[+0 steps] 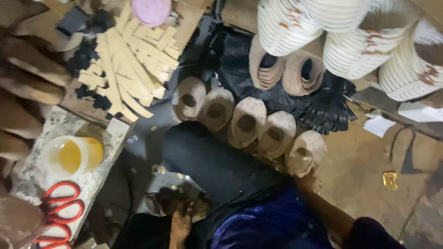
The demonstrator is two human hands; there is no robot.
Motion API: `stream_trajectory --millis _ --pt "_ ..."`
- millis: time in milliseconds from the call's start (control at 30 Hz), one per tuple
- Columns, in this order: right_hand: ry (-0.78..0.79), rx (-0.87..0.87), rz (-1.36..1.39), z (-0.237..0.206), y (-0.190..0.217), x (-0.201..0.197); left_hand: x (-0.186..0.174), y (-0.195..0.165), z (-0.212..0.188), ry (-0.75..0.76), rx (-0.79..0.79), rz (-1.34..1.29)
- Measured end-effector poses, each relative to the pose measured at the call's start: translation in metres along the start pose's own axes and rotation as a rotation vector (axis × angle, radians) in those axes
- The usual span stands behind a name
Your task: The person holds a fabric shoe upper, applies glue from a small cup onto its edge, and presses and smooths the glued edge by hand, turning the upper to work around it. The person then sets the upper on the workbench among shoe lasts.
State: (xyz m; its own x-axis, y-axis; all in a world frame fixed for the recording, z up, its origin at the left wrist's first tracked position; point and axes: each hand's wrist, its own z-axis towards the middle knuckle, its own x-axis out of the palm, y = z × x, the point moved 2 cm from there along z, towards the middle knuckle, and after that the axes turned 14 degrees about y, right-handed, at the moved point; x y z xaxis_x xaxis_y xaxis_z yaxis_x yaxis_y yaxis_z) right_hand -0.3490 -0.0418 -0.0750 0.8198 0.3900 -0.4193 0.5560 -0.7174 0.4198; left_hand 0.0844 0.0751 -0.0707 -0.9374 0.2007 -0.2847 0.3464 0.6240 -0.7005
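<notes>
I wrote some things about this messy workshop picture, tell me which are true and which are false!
1. The scissors have red handles. True.
2. The tub on the stone slab holds blue liquid. False: the liquid is yellow.
3. Five tan shoe uppers lie in a row along the dark trouser leg. True.
4. The right hand is at the far right end of that row. True, though whether it grips the last upper cannot be told.
5. The cardboard strips are stacked neatly in a box. False: they lie fanned out loose on the board.
6. The left hand holds the scissors. False: it is down by the knee, apart from them.
</notes>
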Motion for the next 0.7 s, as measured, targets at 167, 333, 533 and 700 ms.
stream_trajectory --millis 167,333,533,700 --pt "-0.091 -0.188 0.376 0.007 0.020 -0.019 0.003 -0.017 0.004 -0.024 -0.020 0.040" --pt "0.188 -0.849 0.558 0.027 0.098 -0.037 -0.017 -0.048 -0.005 -0.175 0.158 -0.336" --pt "0.111 -0.803 0.131 0.038 0.181 -0.018 -0.084 -0.089 -0.054 -0.467 0.244 -0.419" --pt "0.251 -0.934 0.241 0.038 0.246 0.023 -0.148 -0.115 -0.099 -0.792 0.346 -0.320"
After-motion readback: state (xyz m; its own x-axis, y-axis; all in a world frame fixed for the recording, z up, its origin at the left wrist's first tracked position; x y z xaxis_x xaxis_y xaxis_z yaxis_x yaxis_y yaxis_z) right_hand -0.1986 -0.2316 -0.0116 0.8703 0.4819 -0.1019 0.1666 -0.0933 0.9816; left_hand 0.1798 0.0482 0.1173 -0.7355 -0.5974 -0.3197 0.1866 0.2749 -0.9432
